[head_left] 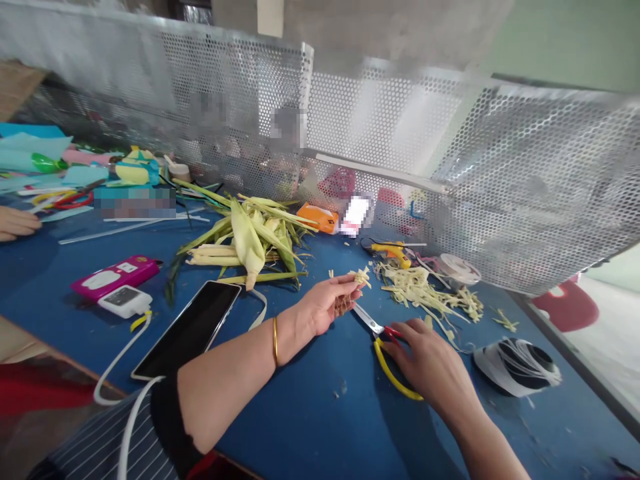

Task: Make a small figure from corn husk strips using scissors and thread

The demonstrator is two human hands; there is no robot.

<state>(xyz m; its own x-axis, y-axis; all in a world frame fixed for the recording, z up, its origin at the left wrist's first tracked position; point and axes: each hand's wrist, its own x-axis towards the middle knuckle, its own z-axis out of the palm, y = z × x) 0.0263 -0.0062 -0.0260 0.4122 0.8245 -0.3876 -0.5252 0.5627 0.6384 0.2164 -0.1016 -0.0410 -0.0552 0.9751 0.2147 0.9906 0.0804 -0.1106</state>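
From my remote view, the small knotted bit of pale strip [363, 278] sits at the fingertips of the left hand [336, 301], just above the blue table [310, 407]. The right hand [433, 353] is lower and to the right, apart from it, with the scissors [373, 325] between; their blades point up toward the left hand.

I can read no brand anywhere: the orange packet [316, 217] has a dark mark too small to make out, and the print on the magenta pack [116, 275] is just as unclear.

The left hand is nearly closed — thumb and fingertips pinch the knotted bit. The right hand is partly open, fingers bent over the red and yellow handles and touching the red one — whether they grip it, I cannot tell.

Right of the left hand I see a heap of pale strips [415, 290], with the spool of cord [517, 367] nearer the right hand. Green husks [247, 247] lie beyond the left forearm, and a dark-screened phone [187, 330] beside it.
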